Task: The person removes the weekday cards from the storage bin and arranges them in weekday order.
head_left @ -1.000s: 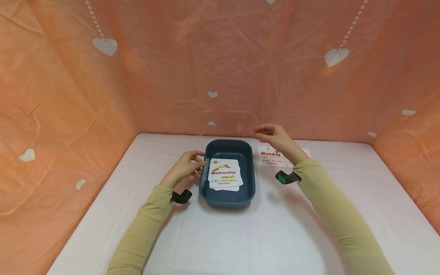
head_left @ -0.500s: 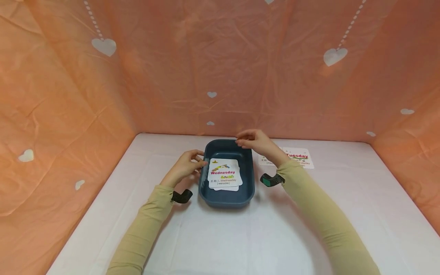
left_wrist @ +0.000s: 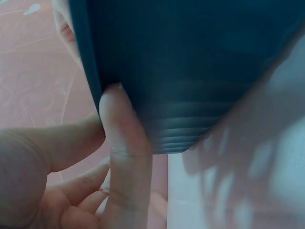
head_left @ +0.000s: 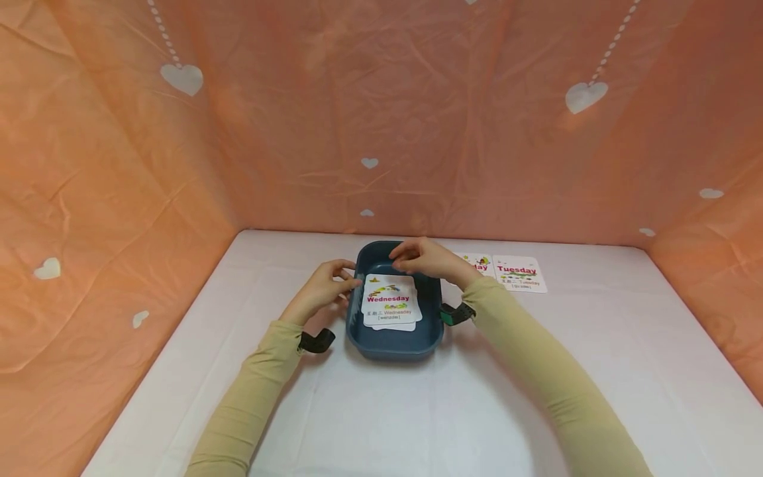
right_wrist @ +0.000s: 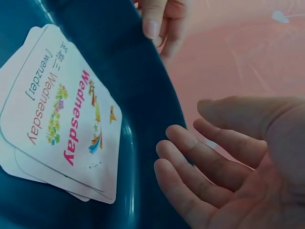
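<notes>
Your left hand (head_left: 322,290) pinches the tray (head_left: 393,344) on its left | right hand (head_left: 430,257), loosely spread, empty, hovers beyond the cards (head_left: 390,301)

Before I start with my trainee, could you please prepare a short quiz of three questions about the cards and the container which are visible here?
1. Which weekday is printed on the uppermost card in the blue container?
2. True or false: the left grip holds the blue container by its rim.
3. Where does the Tuesday card lie?
a) inside the container
b) on the white table, right of the container
c) underneath the container

Key: 1. Wednesday; 2. true; 3. b
</notes>
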`<state>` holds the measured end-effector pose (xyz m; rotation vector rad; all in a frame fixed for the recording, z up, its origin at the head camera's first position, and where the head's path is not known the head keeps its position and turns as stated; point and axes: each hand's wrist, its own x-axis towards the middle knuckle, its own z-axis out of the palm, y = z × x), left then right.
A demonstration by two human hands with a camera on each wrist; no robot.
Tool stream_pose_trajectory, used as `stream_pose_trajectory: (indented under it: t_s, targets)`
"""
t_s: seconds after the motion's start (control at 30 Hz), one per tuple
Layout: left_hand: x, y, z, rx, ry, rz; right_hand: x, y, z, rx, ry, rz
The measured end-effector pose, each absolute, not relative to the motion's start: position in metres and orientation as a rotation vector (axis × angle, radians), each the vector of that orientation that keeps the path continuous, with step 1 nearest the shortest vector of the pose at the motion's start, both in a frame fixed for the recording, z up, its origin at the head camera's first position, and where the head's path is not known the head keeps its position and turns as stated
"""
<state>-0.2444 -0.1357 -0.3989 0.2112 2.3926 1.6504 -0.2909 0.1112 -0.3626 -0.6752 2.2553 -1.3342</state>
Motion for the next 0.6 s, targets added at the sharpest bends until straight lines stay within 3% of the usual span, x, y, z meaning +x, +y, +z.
stream_pose_trajectory:
  t_s: [0.6]
  targets:
    - [-0.244, -0.136, -0.397, 0.208, 2.388, 1.633, -0.299, 0.098, -0.368, -0.796, 2.379, -0.929]
